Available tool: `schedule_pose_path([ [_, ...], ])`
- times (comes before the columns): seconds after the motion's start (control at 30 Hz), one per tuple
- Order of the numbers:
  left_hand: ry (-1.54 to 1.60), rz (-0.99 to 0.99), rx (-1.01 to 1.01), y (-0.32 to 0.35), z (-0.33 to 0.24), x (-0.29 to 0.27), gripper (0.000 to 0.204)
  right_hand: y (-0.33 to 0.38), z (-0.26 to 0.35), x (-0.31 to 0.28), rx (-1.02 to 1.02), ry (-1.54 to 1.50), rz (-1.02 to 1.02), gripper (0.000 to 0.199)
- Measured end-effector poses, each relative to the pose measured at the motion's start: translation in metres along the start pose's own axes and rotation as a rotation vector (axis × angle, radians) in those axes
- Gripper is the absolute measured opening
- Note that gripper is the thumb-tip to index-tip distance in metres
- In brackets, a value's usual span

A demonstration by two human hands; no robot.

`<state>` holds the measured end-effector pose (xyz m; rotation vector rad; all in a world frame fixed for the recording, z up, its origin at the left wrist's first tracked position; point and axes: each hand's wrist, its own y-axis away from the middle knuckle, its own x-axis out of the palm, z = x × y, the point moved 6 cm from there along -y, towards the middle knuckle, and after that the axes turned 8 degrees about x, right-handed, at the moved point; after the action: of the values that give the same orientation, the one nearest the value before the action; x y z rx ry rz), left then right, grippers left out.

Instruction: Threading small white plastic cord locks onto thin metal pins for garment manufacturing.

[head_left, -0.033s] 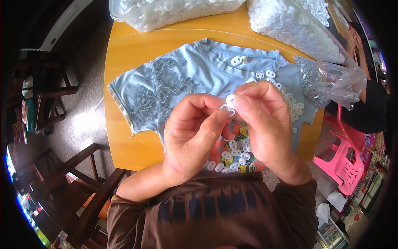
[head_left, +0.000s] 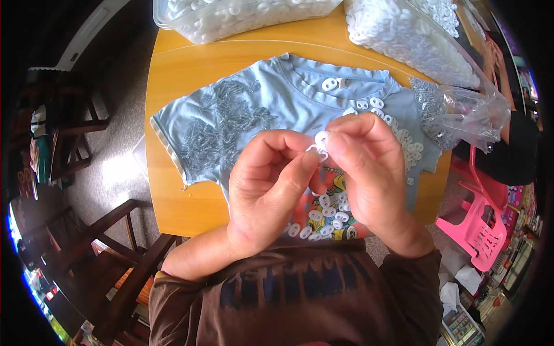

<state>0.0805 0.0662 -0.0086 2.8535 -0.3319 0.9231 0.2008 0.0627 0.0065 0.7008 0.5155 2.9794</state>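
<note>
Above the shirt front, my two hands meet with fingertips almost touching. My left hand pinches a small white two-holed plastic piece between thumb and fingers. Against it, my right hand pinches a white rounded end; whether this is a separate piece cannot be made out. Beneath lies a light blue T-shirt with a coloured print. Several finished-looking white two-holed pieces lie on the print, with more heaped beside my right hand. Small silvery, spring-like pieces are spread over the shirt's left side.
The shirt covers much of a wooden table. Behind it stand a clear tub and a clear bag, both full of white pieces. Another bag holds silvery pieces. A pink plastic stool and dark wooden chairs flank the table.
</note>
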Motion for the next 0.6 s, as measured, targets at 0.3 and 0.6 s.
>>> schedule_pose_path([
  [0.3,-0.083,0.055,0.024,0.002,-0.003,0.003,0.023,0.002,0.008,0.006,-0.107,0.077,0.068,0.006],
  [0.6,-0.067,0.069,0.023,0.003,-0.002,0.001,0.029,0.007,0.009,0.008,-0.149,0.212,0.068,0.008],
])
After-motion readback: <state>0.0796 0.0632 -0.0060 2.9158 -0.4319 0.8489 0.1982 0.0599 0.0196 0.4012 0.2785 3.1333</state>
